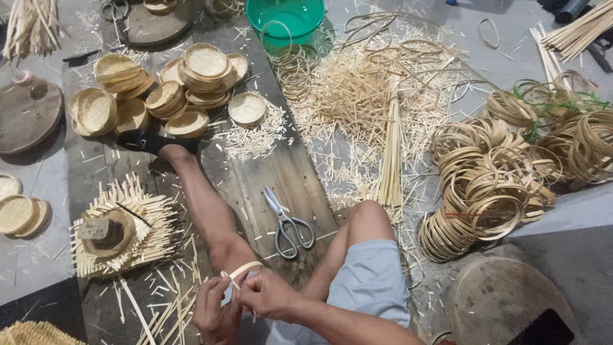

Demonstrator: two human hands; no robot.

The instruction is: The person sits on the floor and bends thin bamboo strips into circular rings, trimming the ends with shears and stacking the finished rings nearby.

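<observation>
My left hand [216, 310] and my right hand [268, 294] meet low in the frame, over my outstretched left leg. Both pinch a thin pale bamboo strip [244, 269] that curves between the fingers. Metal scissors [288, 225] lie shut on the dark wooden board [268, 172] just ahead of my hands, between my two legs. My right knee is bent beside them.
Small woven bamboo trays [191, 73] are stacked at the far end of the board. A square woven mat with a block on it [118, 230] lies left. Piled bamboo rings [491, 185] sit right, loose slivers [364, 89] and a green basin [285, 17] ahead.
</observation>
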